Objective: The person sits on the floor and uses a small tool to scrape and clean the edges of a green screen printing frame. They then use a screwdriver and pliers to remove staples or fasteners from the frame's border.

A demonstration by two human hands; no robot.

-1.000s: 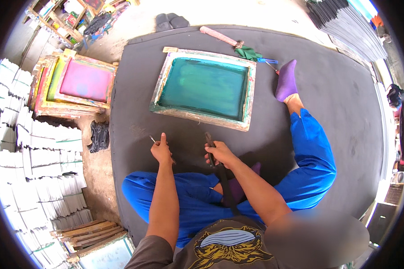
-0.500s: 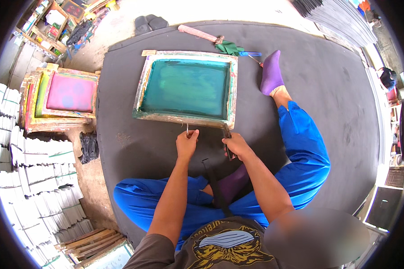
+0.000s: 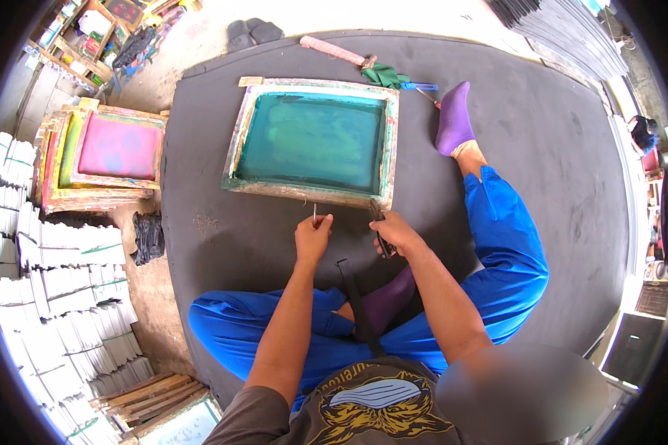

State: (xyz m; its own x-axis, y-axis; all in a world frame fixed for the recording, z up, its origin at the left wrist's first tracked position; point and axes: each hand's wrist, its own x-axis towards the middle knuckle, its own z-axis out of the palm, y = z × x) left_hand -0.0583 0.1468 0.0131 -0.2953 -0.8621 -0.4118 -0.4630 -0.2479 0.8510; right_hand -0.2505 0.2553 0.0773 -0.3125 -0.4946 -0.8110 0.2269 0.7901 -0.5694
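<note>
While our left fingers (image 3: 321, 224) pinch a slim rod (image 3: 315, 210), right fingers (image 3: 381, 224) a dark tool (image 3: 384, 241), both point lengthwise toward the mat's (image 3: 564, 170) far edge.

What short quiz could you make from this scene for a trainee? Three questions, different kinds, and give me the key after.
1. Multiple choice: What is the main colour inside the framed panel just beyond the hands?
A. Pink
B. Teal
C. Orange

2. True or false: The right hand holds a dark tool, and the left hand holds a thin, pale rod.

3. Fill in the blank: The pink-topped stack of frames stands on the person's ____ side, by the edge of the dark surface.

Key: 1. B; 2. True; 3. left.
</note>
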